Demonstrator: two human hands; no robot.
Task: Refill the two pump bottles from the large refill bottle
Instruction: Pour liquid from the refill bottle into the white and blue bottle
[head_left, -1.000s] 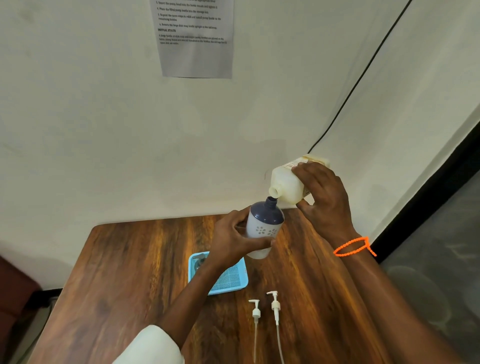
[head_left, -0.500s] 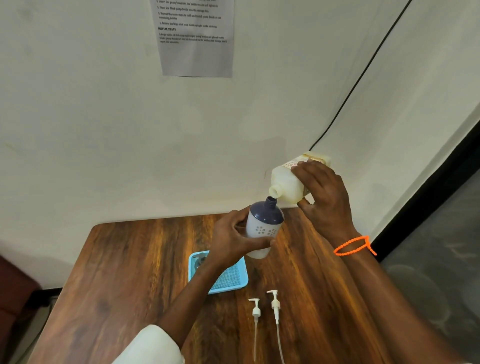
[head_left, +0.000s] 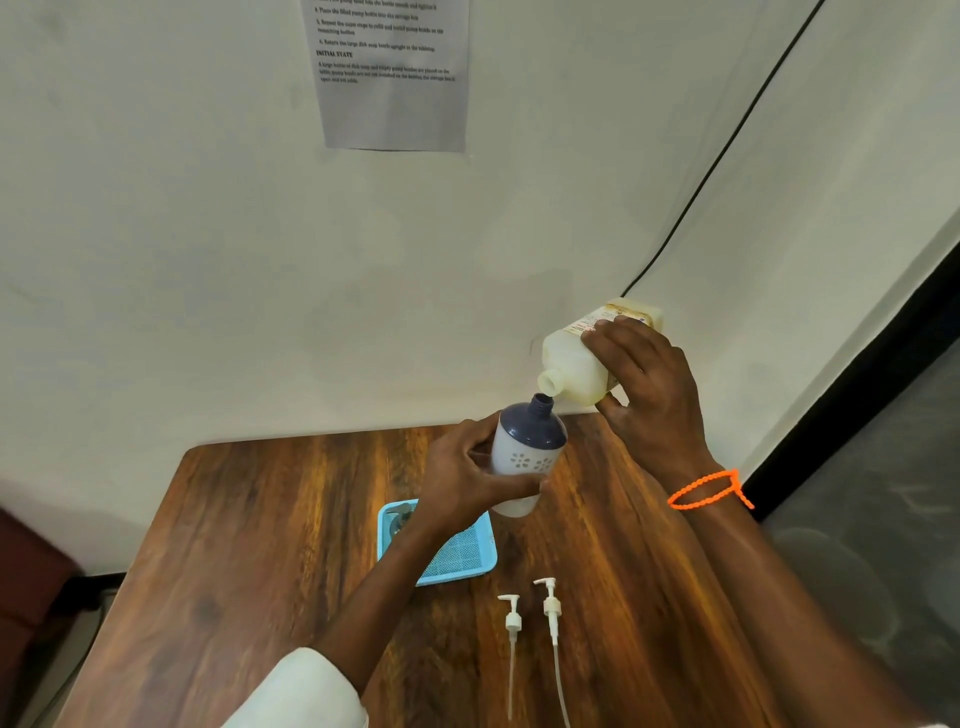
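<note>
Two white pump heads (head_left: 535, 623): lying side by side near the bench's (head_left: 260, 545) near edge. Blue tray (head_left: 467, 556): mid-bench, partly hidden by the left forearm. Left hand (head_left: 462, 483): fingers curled round a white pump bottle (head_left: 524, 452) with navy top, held above the bench. Right hand (head_left: 649, 395): fingers gripping the refill bottle (head_left: 576, 364), tilted, its mouth just above the pump bottle's neck, over the bench's far edge. Printed sheet (head_left: 395, 78): on the wall.

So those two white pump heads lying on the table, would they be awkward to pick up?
Probably light: each pump head is small plastic. The long thin dip tube looks bendy, so it would likely flop or sway. Lying flat on the wooden table, they might roll if nudged.
</note>
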